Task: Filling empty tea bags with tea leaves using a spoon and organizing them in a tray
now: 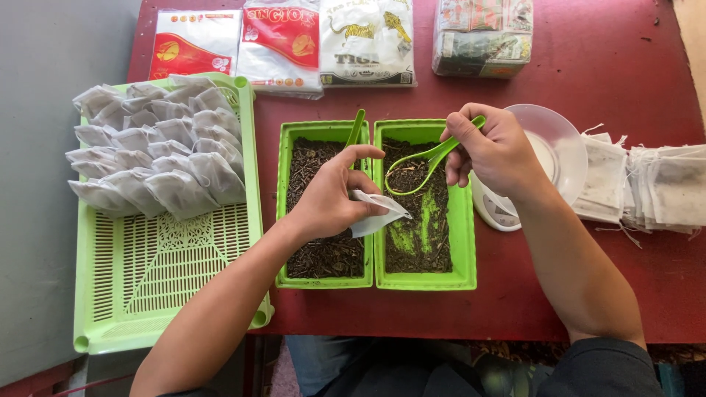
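Left hand [331, 195] pinches empty tea bag [375, 215] over left tray [288, 220]. Right hand [496, 151], at 2 o'clock from it, grips green scoop [415, 170] above right tray's [463, 242] loose tea [426, 250].

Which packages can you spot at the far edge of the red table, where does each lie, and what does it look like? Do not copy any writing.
Red and white packet: far left of the row, flat, rectangular.
White packet with red panel: second from left, flat plastic pouch.
White packet with tiger picture: third, flat, yellow and black print.
Clear-wrapped bundle: far right, blocky, green and red contents.
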